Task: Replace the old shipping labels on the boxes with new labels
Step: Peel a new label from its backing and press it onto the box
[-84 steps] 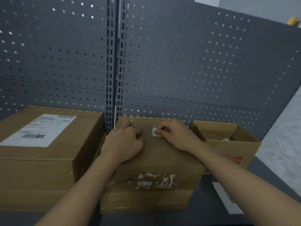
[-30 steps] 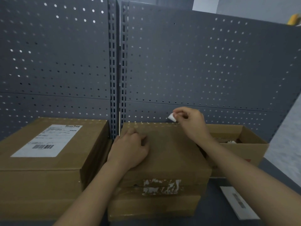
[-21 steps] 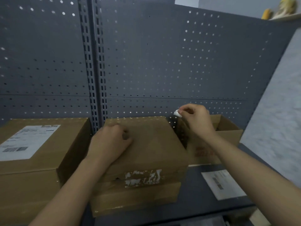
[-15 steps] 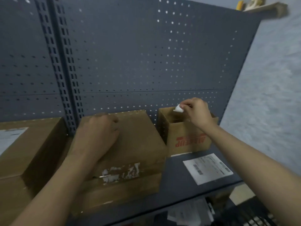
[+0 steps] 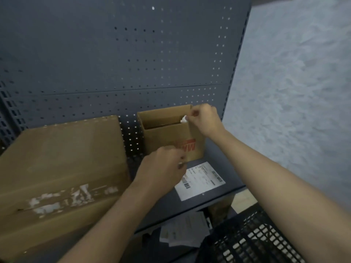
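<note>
Off the large box [image 5: 62, 158] now, the left hand [image 5: 163, 166] hovers with fingers curled just above the new label [image 5: 201, 180] lying on the shelf [image 5: 171, 204] — whether it grips anything cannot be told. The right hand [image 5: 204, 118] pinches a white label scrap [image 5: 183, 119] at the right rim of the open small box [image 5: 167, 135].

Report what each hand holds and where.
A white label scrap, pinched at one end by the right hand over the open box; left hand: cannot tell.
</note>
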{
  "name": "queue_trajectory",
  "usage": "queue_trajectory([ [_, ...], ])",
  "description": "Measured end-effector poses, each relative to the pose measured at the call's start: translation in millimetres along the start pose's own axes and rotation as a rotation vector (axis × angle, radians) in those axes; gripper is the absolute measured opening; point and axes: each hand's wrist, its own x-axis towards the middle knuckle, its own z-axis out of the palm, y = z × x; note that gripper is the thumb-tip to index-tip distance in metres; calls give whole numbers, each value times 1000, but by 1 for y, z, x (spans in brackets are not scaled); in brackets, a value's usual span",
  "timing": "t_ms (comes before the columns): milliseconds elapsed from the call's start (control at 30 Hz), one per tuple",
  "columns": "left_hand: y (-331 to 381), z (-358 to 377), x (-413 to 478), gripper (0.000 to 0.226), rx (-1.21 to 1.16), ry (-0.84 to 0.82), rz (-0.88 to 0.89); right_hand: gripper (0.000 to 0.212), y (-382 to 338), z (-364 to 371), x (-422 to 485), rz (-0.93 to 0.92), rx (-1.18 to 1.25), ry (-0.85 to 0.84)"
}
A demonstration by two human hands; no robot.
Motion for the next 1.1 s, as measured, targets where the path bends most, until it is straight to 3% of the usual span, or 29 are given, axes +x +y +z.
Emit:
queue_trajectory([
  [267, -9, 76, 16, 36, -79, -216, -159, 32, 9, 5, -1, -64, -49, -111],
  [433, -22, 104, 20, 39, -91, -239, -194, 25, 14, 2, -2, -58, 76, -8],
  [600, -30, 112, 26, 64, -128, -276, -223, 6, 13, 2, 0, -50, 128, 57],
  [633, -32, 112, 27, 65, -134, -285, -234, 10, 12, 3, 0, -44, 126, 66],
  [900, -40, 113, 36, 58, -205, -246, -245, 13, 7, 9, -2, -26, 140, 14],
  [1100, -44, 113, 41, 21, -312, -157, -250, 13, 4, 8, -5, -66, 94, 25],
])
